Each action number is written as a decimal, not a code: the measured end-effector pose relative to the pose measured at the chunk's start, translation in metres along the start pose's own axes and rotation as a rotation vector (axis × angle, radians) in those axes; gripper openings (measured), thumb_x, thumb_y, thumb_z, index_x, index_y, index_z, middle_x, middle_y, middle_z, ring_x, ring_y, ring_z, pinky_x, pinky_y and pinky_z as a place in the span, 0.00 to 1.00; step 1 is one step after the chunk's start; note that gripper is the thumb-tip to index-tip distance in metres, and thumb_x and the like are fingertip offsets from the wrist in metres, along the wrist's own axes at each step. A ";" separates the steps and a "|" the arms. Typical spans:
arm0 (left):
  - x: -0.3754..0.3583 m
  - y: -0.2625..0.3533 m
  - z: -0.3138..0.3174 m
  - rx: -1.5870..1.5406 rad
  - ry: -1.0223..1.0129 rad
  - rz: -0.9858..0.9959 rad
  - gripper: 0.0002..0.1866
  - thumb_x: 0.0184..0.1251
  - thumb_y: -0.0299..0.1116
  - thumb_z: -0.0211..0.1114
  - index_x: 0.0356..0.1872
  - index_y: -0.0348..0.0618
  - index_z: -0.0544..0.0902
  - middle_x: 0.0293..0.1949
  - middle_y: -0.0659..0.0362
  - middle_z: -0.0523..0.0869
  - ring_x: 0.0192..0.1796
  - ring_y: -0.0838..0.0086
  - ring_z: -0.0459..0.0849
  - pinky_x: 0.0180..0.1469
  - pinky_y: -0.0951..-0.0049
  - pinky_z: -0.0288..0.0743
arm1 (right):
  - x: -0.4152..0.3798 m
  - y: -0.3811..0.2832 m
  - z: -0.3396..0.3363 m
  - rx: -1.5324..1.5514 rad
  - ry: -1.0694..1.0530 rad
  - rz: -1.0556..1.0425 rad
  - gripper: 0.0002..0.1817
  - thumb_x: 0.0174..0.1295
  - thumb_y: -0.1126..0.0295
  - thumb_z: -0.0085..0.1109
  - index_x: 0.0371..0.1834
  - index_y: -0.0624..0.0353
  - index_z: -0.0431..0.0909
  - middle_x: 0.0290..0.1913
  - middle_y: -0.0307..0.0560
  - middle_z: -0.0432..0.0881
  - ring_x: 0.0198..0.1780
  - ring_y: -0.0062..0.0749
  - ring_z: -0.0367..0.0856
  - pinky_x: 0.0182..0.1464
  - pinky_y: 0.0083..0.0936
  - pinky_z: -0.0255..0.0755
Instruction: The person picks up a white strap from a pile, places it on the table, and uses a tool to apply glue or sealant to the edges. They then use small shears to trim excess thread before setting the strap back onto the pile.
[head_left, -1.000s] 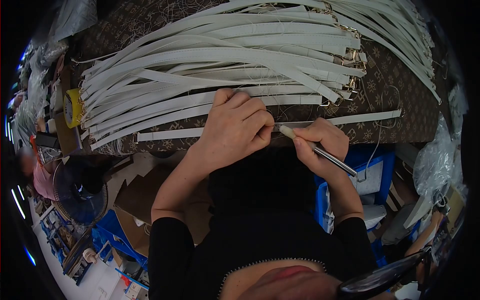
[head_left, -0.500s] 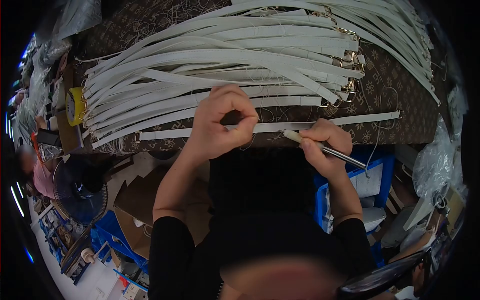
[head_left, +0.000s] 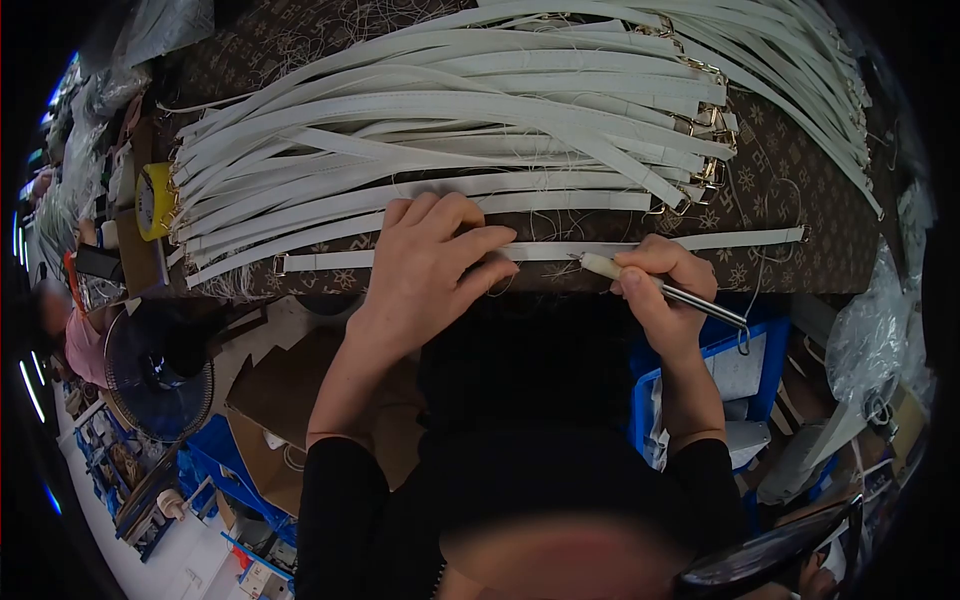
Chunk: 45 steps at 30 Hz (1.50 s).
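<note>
Dim fisheye view — black, curved corners.
Light strips (head_left: 31, 391) glare at far left; the white straps (head_left: 480, 107) look evenly lit and fairly sharp, lower centre sinks near-black — bottom middle blurred.

Behind the middle of the lone white strap (head_left: 548, 252), heaped straps (head_left: 450, 108) block the way; behind its right end, the counter (head_left: 762, 202) gives passage.

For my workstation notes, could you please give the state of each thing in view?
Pale-tipped silver pen-shaped tool: held, tilted.
Bare right hand: closed on the tool.
Bare left hand: thumb and index finger parted.
Single flat white strap: laid out, partly covered.
Other white straps with metal buckles: heaped, overlapping.
Blue plastic bin: open.
Clear plastic sheeting: crumpled.
Dark round fan: running unclear.
</note>
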<state>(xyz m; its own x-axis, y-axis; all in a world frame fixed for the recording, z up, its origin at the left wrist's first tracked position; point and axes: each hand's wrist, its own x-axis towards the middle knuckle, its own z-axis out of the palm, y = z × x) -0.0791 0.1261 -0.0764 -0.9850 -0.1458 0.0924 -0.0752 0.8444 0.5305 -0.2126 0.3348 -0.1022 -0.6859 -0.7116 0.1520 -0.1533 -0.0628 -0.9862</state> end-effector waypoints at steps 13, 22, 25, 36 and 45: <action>0.010 0.005 0.007 0.008 0.036 0.003 0.03 0.55 0.30 0.67 0.30 0.47 0.82 0.30 0.64 0.77 0.36 0.70 0.76 0.41 0.70 0.62 | 0.010 0.000 0.006 -0.079 -0.041 -0.014 0.05 0.59 0.76 0.58 0.35 0.66 0.79 0.22 0.42 0.78 0.23 0.18 0.75 0.27 0.13 0.65; 0.005 0.006 0.021 -0.026 0.144 0.029 0.07 0.56 0.28 0.66 0.34 0.46 0.77 0.32 0.62 0.78 0.36 0.68 0.78 0.42 0.68 0.63 | 0.010 0.000 0.008 -0.155 -0.076 -0.041 0.04 0.57 0.78 0.59 0.35 0.66 0.80 0.24 0.43 0.80 0.25 0.19 0.75 0.29 0.14 0.66; 0.004 0.006 0.022 -0.029 0.149 0.035 0.08 0.56 0.28 0.66 0.35 0.46 0.76 0.32 0.62 0.79 0.36 0.68 0.78 0.42 0.68 0.63 | 0.013 -0.002 0.015 -0.194 -0.092 -0.097 0.05 0.56 0.78 0.60 0.34 0.66 0.80 0.26 0.44 0.81 0.26 0.20 0.75 0.30 0.15 0.68; 0.003 0.004 0.032 0.061 0.231 0.084 0.10 0.55 0.29 0.67 0.35 0.48 0.74 0.31 0.64 0.76 0.35 0.72 0.77 0.44 0.69 0.62 | 0.012 -0.003 0.017 -0.280 -0.107 -0.091 0.05 0.54 0.78 0.62 0.34 0.65 0.81 0.29 0.45 0.83 0.26 0.21 0.76 0.30 0.16 0.68; 0.003 0.003 0.036 0.078 0.263 0.098 0.10 0.55 0.29 0.66 0.35 0.49 0.73 0.31 0.65 0.76 0.35 0.73 0.77 0.44 0.69 0.62 | 0.014 -0.005 0.018 -0.311 -0.085 -0.100 0.05 0.52 0.76 0.64 0.33 0.61 0.81 0.26 0.43 0.83 0.23 0.24 0.76 0.27 0.19 0.68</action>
<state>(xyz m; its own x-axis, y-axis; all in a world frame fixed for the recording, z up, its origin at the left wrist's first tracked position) -0.0878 0.1467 -0.1053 -0.9149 -0.1819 0.3604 -0.0040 0.8967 0.4426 -0.2083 0.3125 -0.0961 -0.5966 -0.7695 0.2280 -0.4359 0.0721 -0.8971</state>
